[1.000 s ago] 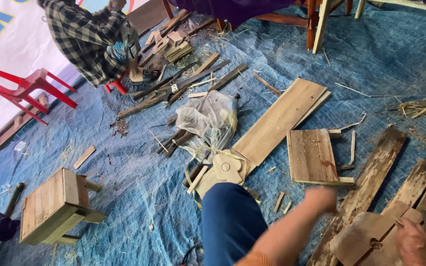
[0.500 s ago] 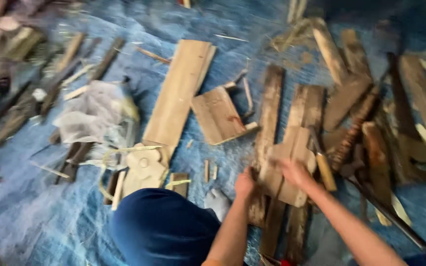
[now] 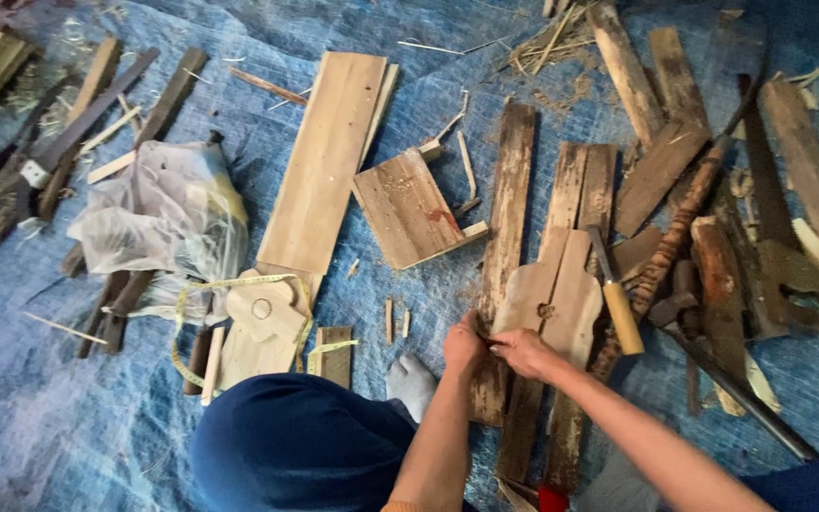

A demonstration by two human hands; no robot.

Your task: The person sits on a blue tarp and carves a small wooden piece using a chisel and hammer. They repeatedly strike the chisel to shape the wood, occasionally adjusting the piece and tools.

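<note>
Close in, my left hand [image 3: 464, 347] and right hand [image 3: 523, 353] met with fingers curled, pinching the lower left edge of the pale shaped board [image 3: 552, 294] lying on weathered planks. At two o'clock from it lay a wooden-handled tool [image 3: 616, 303]; farther, at ten o'clock, a small plank panel [image 3: 409, 209] rested on the blue tarp [image 3: 49, 417].

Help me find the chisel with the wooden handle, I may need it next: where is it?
In the head view, the chisel lies right of centre on the planks, beside the shaped wooden piece, just up and right of the right hand.
</note>
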